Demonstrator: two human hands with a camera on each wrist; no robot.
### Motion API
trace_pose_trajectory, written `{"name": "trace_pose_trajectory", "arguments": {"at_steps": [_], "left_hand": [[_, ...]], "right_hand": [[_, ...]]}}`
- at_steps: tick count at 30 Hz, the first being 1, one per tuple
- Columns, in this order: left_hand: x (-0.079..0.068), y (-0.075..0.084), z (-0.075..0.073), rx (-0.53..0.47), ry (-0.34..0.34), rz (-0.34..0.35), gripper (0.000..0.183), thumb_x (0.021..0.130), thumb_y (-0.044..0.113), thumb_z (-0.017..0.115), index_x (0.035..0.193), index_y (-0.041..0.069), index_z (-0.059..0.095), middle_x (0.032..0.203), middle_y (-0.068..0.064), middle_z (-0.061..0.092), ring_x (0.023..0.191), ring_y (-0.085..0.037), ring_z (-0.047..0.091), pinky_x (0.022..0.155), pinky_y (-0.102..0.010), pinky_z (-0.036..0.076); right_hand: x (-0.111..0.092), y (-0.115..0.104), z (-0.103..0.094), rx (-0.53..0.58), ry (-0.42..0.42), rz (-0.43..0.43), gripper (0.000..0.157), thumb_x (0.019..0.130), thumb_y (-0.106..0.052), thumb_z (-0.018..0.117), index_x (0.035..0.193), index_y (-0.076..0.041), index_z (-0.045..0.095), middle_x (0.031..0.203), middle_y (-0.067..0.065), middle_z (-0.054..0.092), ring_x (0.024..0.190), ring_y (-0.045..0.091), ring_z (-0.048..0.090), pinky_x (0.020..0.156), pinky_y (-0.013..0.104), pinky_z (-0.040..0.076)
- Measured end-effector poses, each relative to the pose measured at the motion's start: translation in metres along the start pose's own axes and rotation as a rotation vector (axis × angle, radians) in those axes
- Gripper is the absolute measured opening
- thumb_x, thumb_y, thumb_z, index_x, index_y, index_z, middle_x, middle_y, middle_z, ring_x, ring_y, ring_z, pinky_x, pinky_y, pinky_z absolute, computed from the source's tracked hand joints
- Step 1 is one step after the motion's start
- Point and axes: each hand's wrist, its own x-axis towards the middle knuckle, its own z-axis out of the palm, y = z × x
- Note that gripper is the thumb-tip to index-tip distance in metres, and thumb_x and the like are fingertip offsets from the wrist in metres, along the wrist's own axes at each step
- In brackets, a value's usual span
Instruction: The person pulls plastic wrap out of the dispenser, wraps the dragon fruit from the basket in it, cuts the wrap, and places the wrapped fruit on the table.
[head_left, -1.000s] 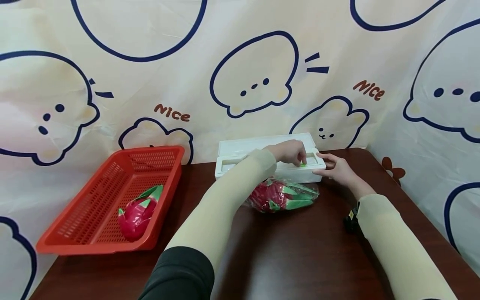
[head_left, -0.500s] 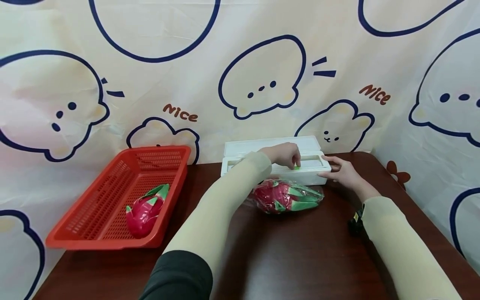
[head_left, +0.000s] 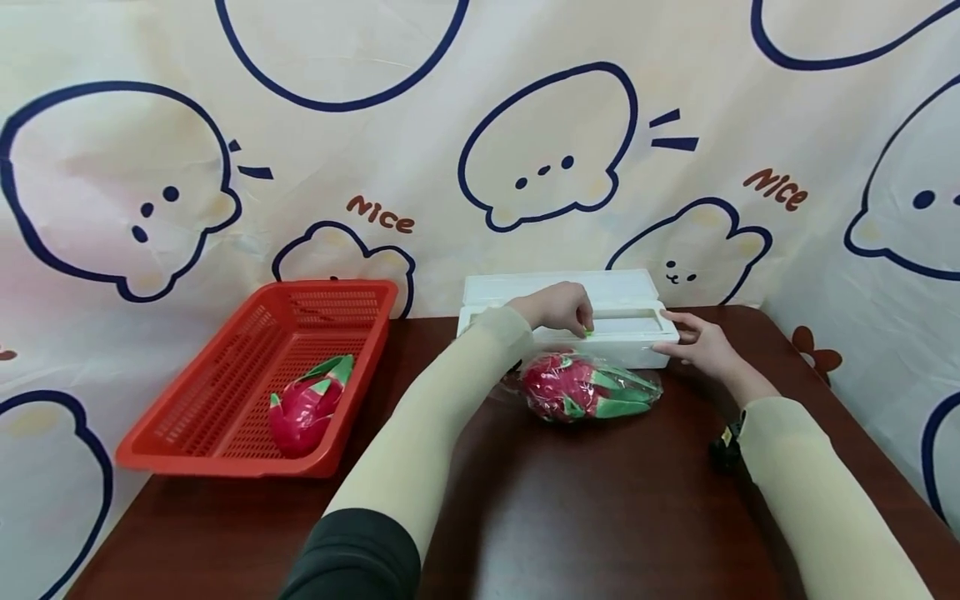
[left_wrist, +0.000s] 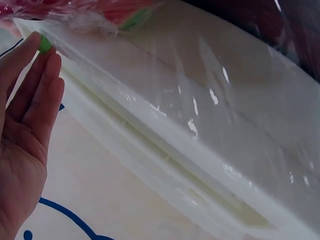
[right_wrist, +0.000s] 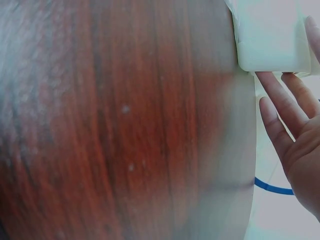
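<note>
A white cling film dispenser box (head_left: 600, 354) stands at the back of the table with its lid (head_left: 558, 287) raised. My left hand (head_left: 558, 307) pinches a small green slider (left_wrist: 45, 45) at the front edge of the box's opening. At the box's right end, my right hand (head_left: 705, 348) holds it between thumb and fingers, the fingertips on the end face in the right wrist view (right_wrist: 300, 135). In front of the box lies a dragon fruit (head_left: 577, 392) wrapped in clear film. The left forearm hides part of the box's left side.
On the left a red plastic basket (head_left: 217, 400) holds an unwrapped dragon fruit (head_left: 307, 412). A cartoon-printed sheet (head_left: 420, 100) hangs behind the dark wooden table (head_left: 600, 500) and along its right side.
My left hand has moved left along the box with the green slider. The right hand keeps its place at the box's end. The head view has turned left, shifting the scene rightward.
</note>
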Motion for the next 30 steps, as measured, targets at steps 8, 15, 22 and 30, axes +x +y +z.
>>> {"name": "trace_pose_trajectory", "arguments": {"at_steps": [8,15,22,30], "left_hand": [[-0.012,-0.001,-0.004,0.009,0.016,-0.025,0.007,0.088,0.006,0.071,0.09,0.009,0.077,0.087,0.001,0.068,0.079,-0.013,0.057,0.071,-0.02,0.047],[-0.018,-0.007,-0.001,0.053,0.034,-0.015,0.008,0.089,0.009,0.071,0.094,0.009,0.077,0.089,0.002,0.068,0.081,-0.012,0.057,0.073,-0.019,0.047],[-0.024,-0.01,0.001,0.081,0.041,-0.013,0.008,0.089,0.01,0.072,0.095,0.009,0.078,0.088,0.001,0.069,0.078,-0.011,0.058,0.071,-0.019,0.047],[-0.034,-0.014,-0.001,0.12,0.036,-0.001,0.008,0.089,0.011,0.072,0.095,0.008,0.077,0.088,0.0,0.07,0.078,-0.011,0.058,0.071,-0.02,0.047]], "right_hand": [[0.001,-0.001,0.001,0.002,0.009,-0.023,0.083,0.086,-0.036,0.074,0.152,-0.008,0.031,0.134,0.028,0.05,0.084,-0.004,0.058,0.069,0.032,0.053],[0.001,0.001,0.001,-0.009,0.003,-0.022,0.083,0.087,-0.036,0.073,0.152,-0.008,0.03,0.135,0.029,0.048,0.084,-0.007,0.056,0.069,0.031,0.053],[-0.002,0.001,0.0,-0.025,0.004,-0.044,0.082,0.087,-0.035,0.073,0.152,-0.005,0.03,0.134,0.031,0.048,0.084,-0.008,0.055,0.069,0.033,0.054],[-0.002,0.002,0.001,-0.04,-0.002,-0.04,0.083,0.088,-0.038,0.072,0.151,-0.004,0.03,0.133,0.031,0.048,0.082,-0.009,0.055,0.068,0.03,0.053]]}}
